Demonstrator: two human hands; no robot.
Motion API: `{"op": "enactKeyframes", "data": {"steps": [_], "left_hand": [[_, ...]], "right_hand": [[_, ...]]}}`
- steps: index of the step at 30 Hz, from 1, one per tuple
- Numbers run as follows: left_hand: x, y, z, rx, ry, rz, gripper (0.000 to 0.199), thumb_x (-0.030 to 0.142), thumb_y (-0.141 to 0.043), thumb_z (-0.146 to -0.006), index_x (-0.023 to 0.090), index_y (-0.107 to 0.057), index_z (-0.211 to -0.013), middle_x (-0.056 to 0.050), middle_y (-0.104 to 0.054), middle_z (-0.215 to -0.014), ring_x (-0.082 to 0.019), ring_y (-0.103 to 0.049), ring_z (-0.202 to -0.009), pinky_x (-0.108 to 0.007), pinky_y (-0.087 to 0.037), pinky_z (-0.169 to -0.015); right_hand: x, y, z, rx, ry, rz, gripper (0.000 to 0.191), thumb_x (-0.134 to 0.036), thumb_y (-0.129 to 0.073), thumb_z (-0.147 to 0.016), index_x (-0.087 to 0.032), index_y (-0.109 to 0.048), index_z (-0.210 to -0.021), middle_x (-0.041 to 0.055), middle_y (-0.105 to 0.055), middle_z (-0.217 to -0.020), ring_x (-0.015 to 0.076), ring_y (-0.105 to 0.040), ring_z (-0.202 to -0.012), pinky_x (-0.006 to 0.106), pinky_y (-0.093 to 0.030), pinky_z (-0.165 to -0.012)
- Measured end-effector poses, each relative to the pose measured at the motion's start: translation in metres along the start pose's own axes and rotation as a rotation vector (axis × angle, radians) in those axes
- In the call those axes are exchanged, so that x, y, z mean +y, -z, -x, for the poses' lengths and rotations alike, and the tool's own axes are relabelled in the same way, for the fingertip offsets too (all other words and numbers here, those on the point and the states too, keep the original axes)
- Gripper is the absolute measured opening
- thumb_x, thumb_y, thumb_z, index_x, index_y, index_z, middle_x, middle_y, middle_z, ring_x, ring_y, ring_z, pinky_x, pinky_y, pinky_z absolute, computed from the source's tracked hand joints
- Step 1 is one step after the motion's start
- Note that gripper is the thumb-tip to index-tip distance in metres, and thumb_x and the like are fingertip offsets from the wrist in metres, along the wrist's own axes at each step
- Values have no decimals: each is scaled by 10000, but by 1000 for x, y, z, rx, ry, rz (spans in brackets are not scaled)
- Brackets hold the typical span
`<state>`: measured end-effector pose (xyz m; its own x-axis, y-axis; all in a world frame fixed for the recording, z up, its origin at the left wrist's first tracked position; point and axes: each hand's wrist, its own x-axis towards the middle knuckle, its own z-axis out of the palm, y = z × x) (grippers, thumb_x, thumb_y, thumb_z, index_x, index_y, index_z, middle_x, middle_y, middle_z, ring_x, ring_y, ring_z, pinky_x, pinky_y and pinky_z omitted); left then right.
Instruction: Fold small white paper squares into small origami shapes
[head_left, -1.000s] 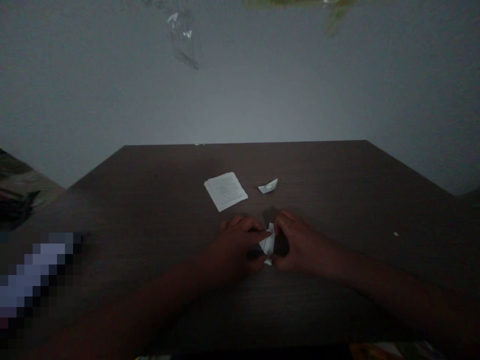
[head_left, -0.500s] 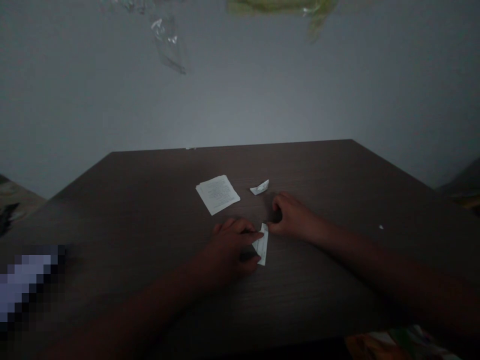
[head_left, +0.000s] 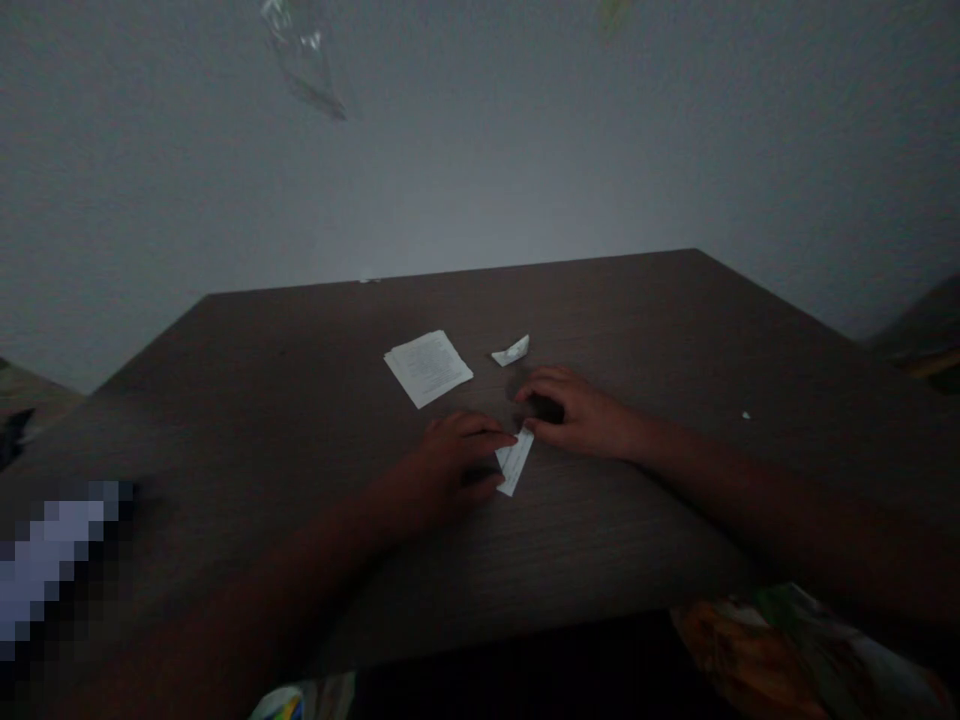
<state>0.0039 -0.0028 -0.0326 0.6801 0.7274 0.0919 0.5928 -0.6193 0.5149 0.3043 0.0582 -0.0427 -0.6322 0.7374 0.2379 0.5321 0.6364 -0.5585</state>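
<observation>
Along the near edge of the dark wood surface (head_left: 600,545), below it at the lower right, lies a colourful patterned item (head_left: 795,650), too dim to name, and a pixelated patch (head_left: 52,560) covers the lower left corner of the view.

Just past that edge, both forearms reach in from the bottom corners towards a folded paper strip (head_left: 514,460), which lies flat and tilted on the surface between the two hands. The left hand (head_left: 454,462) rests palm down with its fingers (head_left: 480,428) closed together, the index finger reaching over the strip's upper part and the thumb pressed by its lower edge, so the paper is pinned against the surface. The right hand (head_left: 577,415) sits just beyond, with its fingers (head_left: 544,382) loosely curled and their tips right beside the strip's upper end; in this dim light, whether they touch it cannot be told.

Farther out, a square stack of printed paper (head_left: 427,368) lies flat and a small folded paper scrap (head_left: 511,351) sits just to its right, both near the hands but not touching them. A tiny white speck (head_left: 745,415) lies well off to the right. Beyond the far edge of the surface rises a pale wall (head_left: 480,170), with a piece of clear plastic film (head_left: 300,60) showing high on it.
</observation>
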Motion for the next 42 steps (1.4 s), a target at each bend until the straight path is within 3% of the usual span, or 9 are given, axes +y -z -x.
{"op": "enactKeyframes", "data": {"steps": [7, 16, 23, 36, 42], "left_hand": [[-10, 2, 1, 56, 2, 45, 451, 168, -804, -1110, 259, -834, -1551, -113, -822, -1604, -319, -787, -1469, -540, -636, -1325], [-3, 6, 4, 105, 62, 17, 364, 160, -755, -1108, 239, -849, -1450, -123, -822, -1554, -330, -794, -1427, -529, -653, -1293], [-10, 2, 4, 107, 21, 35, 285, 288, -868, -1091, 271, -876, -1375, -119, -832, -1484, -340, -807, -1372, -548, -675, -1266], [-21, -3, 4, 155, 76, 68, 208, 260, -876, -1057, 260, -858, -1264, -121, -840, -1457, -328, -814, -1343, -543, -682, -1251], [-20, -1, 3, 149, 71, 67, 211, 165, -875, -1011, 276, -832, -1186, -88, -843, -1432, -320, -789, -1380, -525, -655, -1280]], "right_hand": [[-15, 1, 9, -128, 92, 31, 347, -343, -1022, -986, -242, -844, -1267, 118, -784, -1361, 360, -719, -1335, 581, -561, -1228], [-18, 2, 6, -162, 28, 22, 231, -286, -1006, -1010, -238, -792, -1082, 80, -752, -1219, 319, -717, -1227, 489, -575, -1115], [-18, -1, 6, -139, 39, 7, 176, -207, -946, -1030, -238, -776, -1064, 57, -756, -1191, 281, -720, -1145, 439, -558, -1049], [-18, -6, 9, -89, 75, -3, 163, -165, -877, -1097, -245, -746, -1043, 46, -745, -1157, 259, -706, -1111, 423, -567, -1020], [-18, -9, 9, -33, 98, -41, 179, -149, -869, -1086, -251, -745, -1008, 47, -742, -1138, 269, -712, -1140, 432, -581, -1039]]}}
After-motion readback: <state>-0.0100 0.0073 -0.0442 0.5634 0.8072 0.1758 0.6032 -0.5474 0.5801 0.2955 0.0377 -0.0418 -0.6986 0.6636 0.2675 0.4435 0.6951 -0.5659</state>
